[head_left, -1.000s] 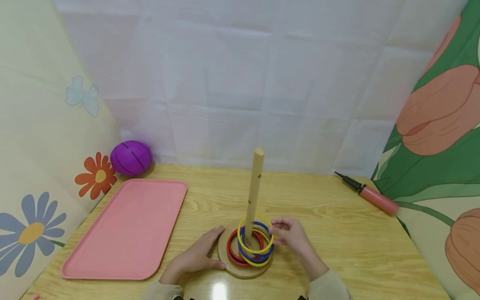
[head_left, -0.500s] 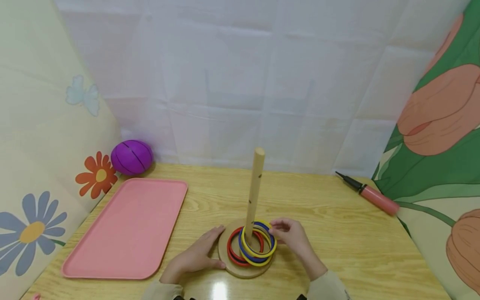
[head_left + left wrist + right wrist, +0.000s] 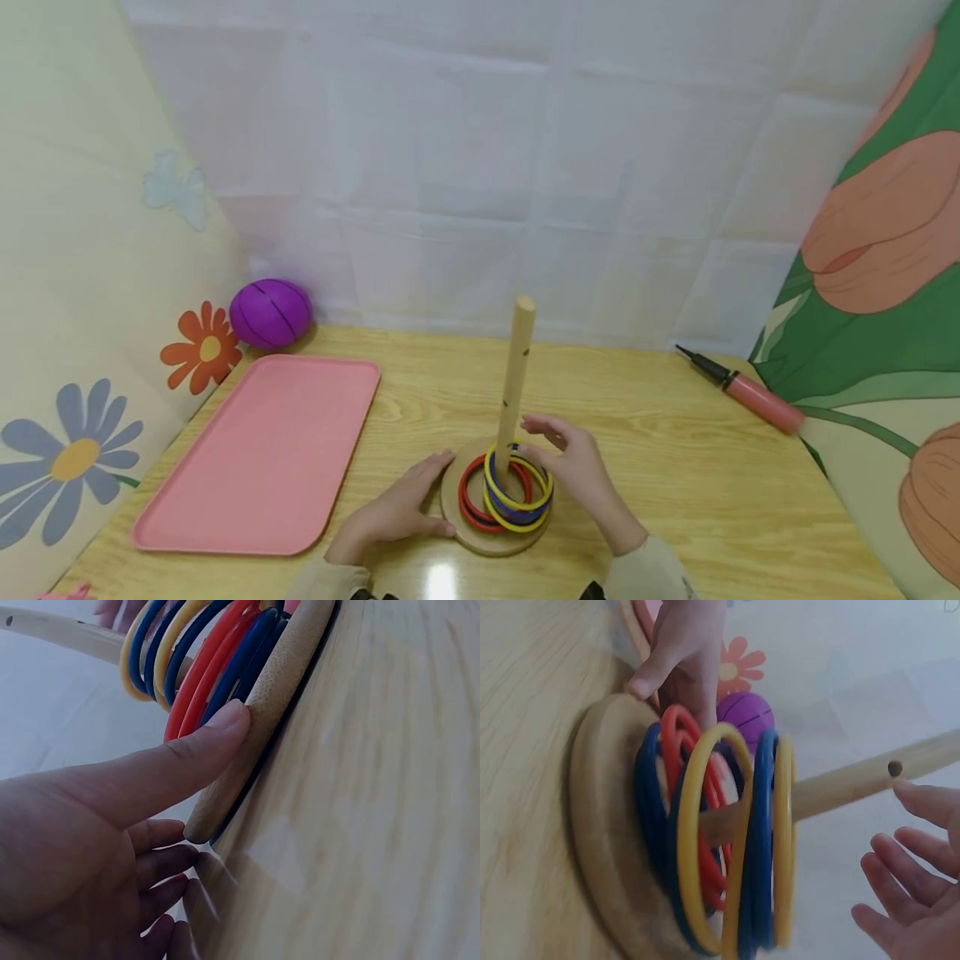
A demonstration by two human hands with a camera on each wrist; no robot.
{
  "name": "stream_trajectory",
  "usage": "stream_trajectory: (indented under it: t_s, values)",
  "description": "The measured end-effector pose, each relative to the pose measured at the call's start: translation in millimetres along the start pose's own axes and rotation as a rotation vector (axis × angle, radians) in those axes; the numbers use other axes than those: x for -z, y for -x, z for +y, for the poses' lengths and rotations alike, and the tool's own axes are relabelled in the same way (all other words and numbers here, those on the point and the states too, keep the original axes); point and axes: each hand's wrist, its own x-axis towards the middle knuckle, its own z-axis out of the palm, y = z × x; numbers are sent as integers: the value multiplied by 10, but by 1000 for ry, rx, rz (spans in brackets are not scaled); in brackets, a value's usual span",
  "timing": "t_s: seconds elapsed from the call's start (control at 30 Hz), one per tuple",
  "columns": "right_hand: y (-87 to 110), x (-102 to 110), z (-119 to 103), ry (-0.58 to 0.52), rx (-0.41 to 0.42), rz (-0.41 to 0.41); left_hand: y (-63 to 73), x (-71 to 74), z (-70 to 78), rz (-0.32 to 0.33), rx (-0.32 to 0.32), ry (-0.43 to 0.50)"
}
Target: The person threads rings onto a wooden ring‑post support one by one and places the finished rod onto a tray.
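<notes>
A wooden ring-toss stand has a round base point(image 3: 498, 550) and an upright post point(image 3: 516, 375). Several red, blue and yellow rings lie loosely stacked around the post, low down, some tilted. A yellow ring point(image 3: 783, 847) is outermost, with blue rings point(image 3: 763, 825) beside it and red rings point(image 3: 676, 720) closer to the base. At the base's left edge, my left hand point(image 3: 397, 512) rests with its thumb touching the rim and its fingers extended. My right hand point(image 3: 573, 471) hovers by the post above the rings, fingers spread and holding nothing.
To the left lies a pink tray point(image 3: 262, 458), with a purple ball point(image 3: 271, 313) behind it. A red and black hand pump point(image 3: 750, 396) lies at the far right of the wooden table. A white sheet hangs at the back; floral cloths flank both sides.
The yellow ring has come down onto the stack around the post. My right hand has let it go and risen slightly towards the post. My left hand stays at the base.
</notes>
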Motion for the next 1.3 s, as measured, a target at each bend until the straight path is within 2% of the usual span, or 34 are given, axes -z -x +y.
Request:
stream_trajectory:
  t_s: [0.23,0.33,0.47,0.53,0.73,0.93,1.13,1.3]
  values:
    - [-32,-77,-190,-189,-18,-51,13,53,7,22,-52,34]
    - [-36,-101,-236,-220,-34,-55,19,107,11,24,-61,60]
    - [-41,-132,-268,-215,-2,-58,61,219,2,59,-39,42]
    - [-46,-145,-273,-216,15,-60,106,294,-11,83,-6,35]
    - [-55,-169,-277,-185,37,-53,328,607,-67,167,95,25]
    - [-52,-169,-295,-174,52,-57,597,939,-230,248,138,16]
    - [-46,-152,-310,-172,47,-62,837,1221,-406,296,195,-42]
    - [-53,-157,-288,-158,53,-68,1009,1395,-552,322,230,-71]
